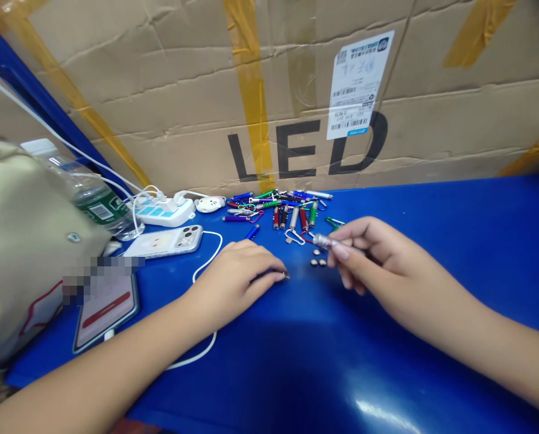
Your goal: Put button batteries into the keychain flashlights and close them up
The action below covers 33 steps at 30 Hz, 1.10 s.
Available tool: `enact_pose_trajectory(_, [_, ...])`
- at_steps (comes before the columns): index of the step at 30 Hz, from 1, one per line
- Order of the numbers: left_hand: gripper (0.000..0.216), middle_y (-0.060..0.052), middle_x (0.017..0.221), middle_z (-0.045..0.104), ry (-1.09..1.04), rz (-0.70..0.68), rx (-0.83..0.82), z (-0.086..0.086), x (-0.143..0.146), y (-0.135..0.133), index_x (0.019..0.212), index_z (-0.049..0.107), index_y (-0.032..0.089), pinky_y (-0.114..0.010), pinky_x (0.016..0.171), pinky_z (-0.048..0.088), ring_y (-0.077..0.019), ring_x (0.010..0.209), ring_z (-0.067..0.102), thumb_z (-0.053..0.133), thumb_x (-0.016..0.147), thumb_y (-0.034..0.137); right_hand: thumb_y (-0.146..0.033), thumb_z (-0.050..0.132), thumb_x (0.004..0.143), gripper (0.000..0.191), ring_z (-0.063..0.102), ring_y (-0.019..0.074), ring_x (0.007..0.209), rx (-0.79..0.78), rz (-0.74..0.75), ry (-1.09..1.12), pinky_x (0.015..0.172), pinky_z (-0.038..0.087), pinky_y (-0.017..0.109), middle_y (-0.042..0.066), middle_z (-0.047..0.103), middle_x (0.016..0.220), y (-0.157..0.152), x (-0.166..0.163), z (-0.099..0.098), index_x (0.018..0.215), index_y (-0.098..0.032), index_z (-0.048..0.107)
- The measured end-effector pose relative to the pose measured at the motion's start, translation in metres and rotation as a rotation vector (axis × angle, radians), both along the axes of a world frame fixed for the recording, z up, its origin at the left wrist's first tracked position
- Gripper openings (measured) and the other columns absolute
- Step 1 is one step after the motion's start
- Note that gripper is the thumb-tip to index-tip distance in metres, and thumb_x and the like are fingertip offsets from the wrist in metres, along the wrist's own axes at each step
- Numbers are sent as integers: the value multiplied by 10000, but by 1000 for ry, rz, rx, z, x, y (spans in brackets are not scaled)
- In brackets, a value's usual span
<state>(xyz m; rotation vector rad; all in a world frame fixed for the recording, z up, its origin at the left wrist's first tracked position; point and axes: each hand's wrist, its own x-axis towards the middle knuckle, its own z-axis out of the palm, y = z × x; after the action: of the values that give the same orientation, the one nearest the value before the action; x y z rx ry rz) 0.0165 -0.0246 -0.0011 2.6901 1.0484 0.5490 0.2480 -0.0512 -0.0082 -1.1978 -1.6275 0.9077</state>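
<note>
My left hand point(240, 271) rests low over the blue tabletop, thumb and forefinger pinched on a tiny dark metallic piece point(286, 275) too small to name. In my right hand point(373, 256) is a small silver keychain flashlight point(324, 241), its end pointing left between thumb and fingers. Three button cells point(316, 252) lie just left of the right fingertips. Behind both hands is a pile of keychain flashlights point(294, 217) in blue, red, green, black and silver, several with carabiner clips.
A large cardboard box point(174, 108) forms the back wall. To the left are a power strip point(163, 212), a water bottle point(100, 199), two phones, one with a clear case point(165, 241) and one charging point(109, 304), and a pale bag point(29, 241). A white cable point(206, 268) runs beneath my left arm.
</note>
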Motion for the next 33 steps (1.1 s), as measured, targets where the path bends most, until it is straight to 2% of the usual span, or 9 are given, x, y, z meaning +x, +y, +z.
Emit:
enact_pose_trajectory(5, [238, -36, 1022, 719, 185, 23, 15, 3, 13, -1, 1017, 705, 217, -370, 930, 432, -198, 977, 628, 480, 951, 261, -429, 572, 883, 399, 636, 176, 713, 50, -37, 56, 662, 538, 328, 75, 698, 888, 11, 9, -3, 1189, -174, 611])
enact_pose_trajectory(10, [256, -77, 1032, 700, 291, 14, 8, 10, 49, 5, 1032, 700, 181, -388, 919, 472, -237, 989, 635, 581, 899, 363, -384, 532, 907, 334, 658, 226, 887, 113, -56, -37, 837, 534, 400, 67, 713, 955, 12, 12, -4, 1166, -213, 656])
enact_pose_trajectory(12, [286, -106, 1044, 688, 341, 14, 32, 9, 62, 10, 1054, 689, 149, -406, 894, 493, -268, 999, 636, 603, 882, 361, -367, 522, 907, 300, 658, 231, 911, 134, -47, -40, 862, 527, 402, 67, 714, 972, 12, 11, -4, 1121, -211, 663])
enact_pose_trajectory(16, [200, -97, 992, 684, 346, 36, -3, 6, 75, 21, 940, 701, 153, -395, 880, 511, -262, 971, 647, 607, 877, 318, -314, 516, 896, 256, 659, 226, 929, 168, -13, -27, 875, 522, 394, 66, 716, 1000, 14, 12, -6, 1089, -212, 650])
enact_pose_trajectory(19, [229, -101, 1032, 682, 318, 40, -23, 5, 75, 24, 1026, 688, 156, -391, 897, 511, -257, 998, 641, 596, 883, 309, -282, 505, 890, 252, 660, 226, 949, 162, -5, -44, 882, 516, 395, 66, 717, 1039, 15, 13, -7, 1092, -217, 642])
enact_pose_trajectory(22, [262, -100, 1084, 676, 310, 10, -9, 4, 75, 26, 1078, 682, 165, -389, 926, 502, -251, 1029, 632, 582, 891, 319, -274, 493, 893, 247, 655, 227, 987, 150, 0, -72, 904, 502, 395, 64, 713, 1086, 16, 13, -6, 1086, -221, 637])
enact_pose_trajectory(26, [215, -88, 1107, 678, 301, -65, -3, 3, 80, 30, 1006, 705, 177, -360, 936, 492, -234, 1052, 628, 559, 900, 295, -257, 482, 895, 222, 651, 222, 989, 156, 6, -99, 888, 503, 385, 62, 713, 1053, 15, 13, -5, 1064, -215, 620])
enact_pose_trajectory(30, [135, -75, 926, 706, 282, -92, -55, 6, 82, 35, 847, 697, 150, -309, 762, 518, -205, 857, 660, 587, 854, 227, -240, 485, 892, 164, 652, 207, 928, 190, -9, -118, 843, 513, 369, 58, 701, 984, 15, 13, -5, 1012, -207, 591])
enact_pose_trajectory(33, [54, -31, 755, 695, 224, -84, -153, 10, 75, 36, 805, 679, 139, -246, 640, 491, -147, 679, 638, 636, 802, 172, -229, 488, 896, 116, 650, 196, 890, 198, 15, -129, 819, 520, 364, 58, 688, 946, 15, 13, -6, 979, -205, 566])
